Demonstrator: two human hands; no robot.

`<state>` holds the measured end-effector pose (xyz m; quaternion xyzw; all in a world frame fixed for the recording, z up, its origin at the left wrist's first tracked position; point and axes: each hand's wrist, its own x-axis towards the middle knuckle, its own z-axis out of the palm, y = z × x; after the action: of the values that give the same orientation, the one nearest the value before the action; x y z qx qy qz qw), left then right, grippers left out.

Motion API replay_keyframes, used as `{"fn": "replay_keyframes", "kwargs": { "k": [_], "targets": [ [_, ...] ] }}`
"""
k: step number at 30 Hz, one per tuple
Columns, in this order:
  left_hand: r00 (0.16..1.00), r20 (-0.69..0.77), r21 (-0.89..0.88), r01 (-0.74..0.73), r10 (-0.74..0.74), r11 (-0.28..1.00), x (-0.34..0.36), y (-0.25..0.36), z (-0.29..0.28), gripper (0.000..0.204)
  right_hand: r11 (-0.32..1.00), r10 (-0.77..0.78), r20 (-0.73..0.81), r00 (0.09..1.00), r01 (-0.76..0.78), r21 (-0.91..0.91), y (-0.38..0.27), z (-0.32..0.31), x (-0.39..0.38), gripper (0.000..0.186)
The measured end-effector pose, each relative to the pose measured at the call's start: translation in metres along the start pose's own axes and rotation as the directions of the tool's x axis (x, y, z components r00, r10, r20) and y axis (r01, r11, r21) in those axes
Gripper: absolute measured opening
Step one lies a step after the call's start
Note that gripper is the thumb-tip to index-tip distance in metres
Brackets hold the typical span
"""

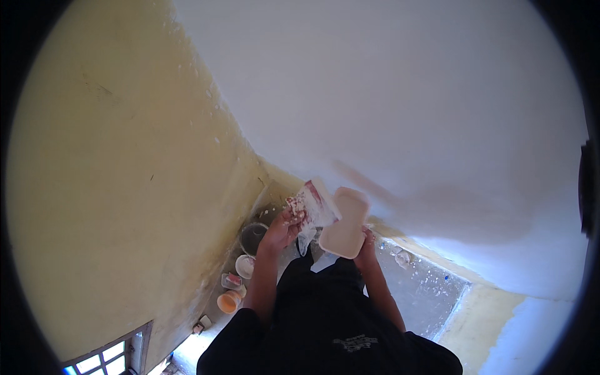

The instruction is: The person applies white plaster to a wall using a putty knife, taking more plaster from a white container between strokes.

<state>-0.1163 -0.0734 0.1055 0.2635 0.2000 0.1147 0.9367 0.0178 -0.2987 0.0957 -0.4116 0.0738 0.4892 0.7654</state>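
White, crumbly paste (320, 214) coats a broad, flat spreader (314, 194) marked with dull red, which the person's left hand (284, 229) grasps along its near left side, fingers curled in and smeared with the same paste. Just right of that grip, a pale, shallow rectangular tray (345, 224) with rounded corners stands tilted, its lower right edge in the grasp of the right hand (368, 239); part of those fingers is hidden by the tray. The spreader's right end overlaps the tray's left edge in view, though I cannot tell whether they touch.

Below the left grip hangs a crumpled clear plastic bag (306, 241); what it is fixed to does not show. Farther down and left of that hand, a dark round tub (254, 237), a white bowl (245, 267), a clear container (230, 280) with something red inside and an orange pot (229, 302) line the foot of a yellow wall (125, 137). Beyond both hands rises a white wall (400, 87), with a darker patch (475, 212) right of the tray.
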Motion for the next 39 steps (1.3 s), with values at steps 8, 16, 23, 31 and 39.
{"fn": "replay_keyframes", "kwargs": {
  "k": [8, 16, 23, 31, 39],
  "targets": [
    [0.438, -0.258, 0.962, 0.034, 0.861, 0.271, 0.101, -0.011, 0.005, 0.022, 0.979, -0.124, -0.12, 0.985, 0.102, -0.178, 0.003, -0.032, -0.04, 0.05],
    [0.597, -0.18, 0.805, -0.368, 0.782, 0.466, 0.099, -0.093, 0.132, 0.045, 0.988, -0.138, -0.207, 0.968, 0.12, -0.098, 0.004, -0.033, -0.052, 0.051],
    [0.446, -0.44, 0.893, 0.124, 0.78, 0.433, 0.113, -0.07, -0.019, 0.016, 0.993, -0.116, -0.204, 0.972, 0.113, -0.026, -0.002, -0.036, -0.057, 0.049],
    [0.684, -0.679, 0.055, -0.316, 0.268, 0.947, 0.18, -0.006, -0.056, 0.03, 0.913, -0.25, -0.073, 0.965, 0.21, -0.349, -0.001, -0.059, -0.067, 0.045],
    [0.613, -0.575, 0.33, -0.432, 0.541, 0.84, 0.107, 0.066, 0.084, 0.034, 0.992, -0.119, -0.112, 0.987, 0.115, -0.043, -0.027, -0.088, -0.098, 0.044]
  ]
}}
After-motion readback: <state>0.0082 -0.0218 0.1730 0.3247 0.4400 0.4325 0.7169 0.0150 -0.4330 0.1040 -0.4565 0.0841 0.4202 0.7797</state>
